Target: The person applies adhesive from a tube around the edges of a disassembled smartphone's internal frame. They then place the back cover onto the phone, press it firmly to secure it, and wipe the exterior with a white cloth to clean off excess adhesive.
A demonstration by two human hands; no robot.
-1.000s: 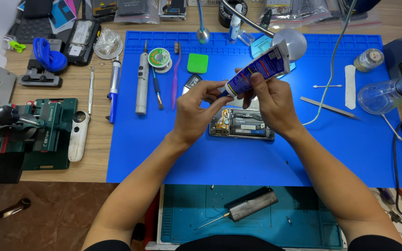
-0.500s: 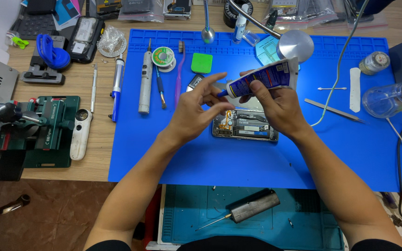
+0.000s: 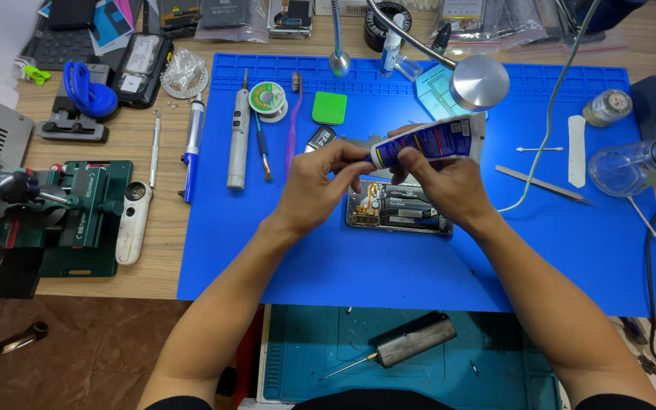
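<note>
Here: tube (image 3: 434,140), long axis near level, nozzle toward left hand (image 3: 320,182), which pinches its tip; right hand (image 3: 442,182) grips the body from below, above an opened phone (image 3: 400,209).

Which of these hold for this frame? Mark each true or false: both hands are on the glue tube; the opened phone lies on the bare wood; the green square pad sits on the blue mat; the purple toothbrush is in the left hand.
1. Both hands, left hand and right hand, hold the glue tube: true.
2. The opened phone lies on bare wood: false, it lies on the blue mat.
3. The green square pad sits on the blue mat: true.
4. The purple toothbrush is in the left hand: false, it lies on the mat.
</note>
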